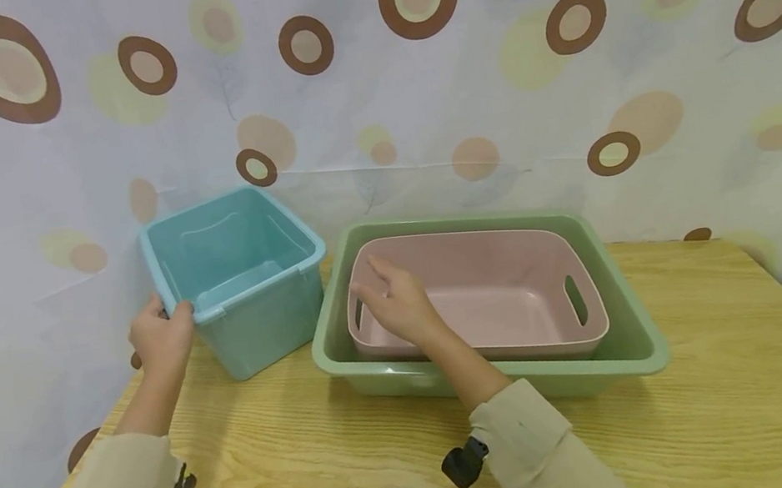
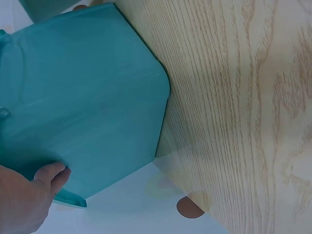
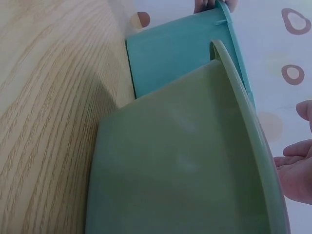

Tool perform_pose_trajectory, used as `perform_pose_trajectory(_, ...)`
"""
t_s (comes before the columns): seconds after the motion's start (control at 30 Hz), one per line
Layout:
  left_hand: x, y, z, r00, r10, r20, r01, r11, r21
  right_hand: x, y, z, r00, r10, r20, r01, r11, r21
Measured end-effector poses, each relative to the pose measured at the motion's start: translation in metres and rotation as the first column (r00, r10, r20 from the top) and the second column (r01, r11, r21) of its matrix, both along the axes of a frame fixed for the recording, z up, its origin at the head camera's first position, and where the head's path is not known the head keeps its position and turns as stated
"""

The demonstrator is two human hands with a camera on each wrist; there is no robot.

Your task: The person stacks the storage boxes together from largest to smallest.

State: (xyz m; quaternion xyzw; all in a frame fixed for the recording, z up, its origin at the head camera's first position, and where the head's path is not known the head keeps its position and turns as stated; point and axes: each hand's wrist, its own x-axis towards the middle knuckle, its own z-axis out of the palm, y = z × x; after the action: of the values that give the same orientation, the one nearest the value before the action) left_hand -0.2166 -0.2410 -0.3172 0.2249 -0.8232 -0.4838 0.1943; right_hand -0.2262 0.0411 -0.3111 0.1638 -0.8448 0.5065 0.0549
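My left hand (image 1: pixel 160 336) grips the rim of a blue-green plastic bin (image 1: pixel 268 321) at its left front corner. In the left wrist view, thumb and fingertips show against the bin's side (image 2: pixel 97 102). My right hand (image 1: pixel 404 305) hovers over the left end of a pink basket (image 1: pixel 472 253), fingers loosely bent and apart, with nothing held. That basket has oval handle holes and sits inside a larger green tub (image 1: pixel 647 332). The right wrist view has the tub's outer wall (image 3: pixel 165 165) in front, partly covering the bin (image 3: pixel 170 53).
Everything stands on a wood-grain table (image 1: pixel 302 460), the bin just left of the tub. A pale curtain (image 1: pixel 354 98) with brown, yellow and beige circles hangs behind and along the sides. Black straps (image 1: pixel 465 462) show at both sleeves.
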Motion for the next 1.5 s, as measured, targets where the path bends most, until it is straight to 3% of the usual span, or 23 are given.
perform_pose_trajectory(0.37,0.003,0.001,-0.001,1.0,0.02,0.025,-0.019,1.0,-0.005,-0.005,-0.014,0.001,0.996,0.018,0.09,-0.016,1.0,-0.019)
perform_pose_trajectory(0.7,0.011,0.002,-0.002,1.0,-0.009,-0.01,0.009,0.997,0.072,-0.006,-0.021,0.0,0.997,0.036,0.07,-0.037,0.999,0.012)
perform_pose_trajectory(1.07,0.016,0.009,-0.003,0.997,0.028,-0.078,-0.027,0.999,0.016,-0.013,-0.028,-0.001,0.998,0.048,0.042,-0.049,0.999,0.009)
perform_pose_trajectory(1.33,0.02,0.013,-0.002,0.994,0.009,-0.108,0.0,0.997,0.078,-0.015,-0.04,-0.001,0.997,0.058,0.058,-0.056,0.998,-0.029)
perform_pose_trajectory(1.5,0.023,0.013,-0.004,0.993,0.013,-0.121,-0.004,0.998,0.068,-0.016,-0.044,-0.002,0.994,0.079,0.075,-0.079,0.997,0.0)
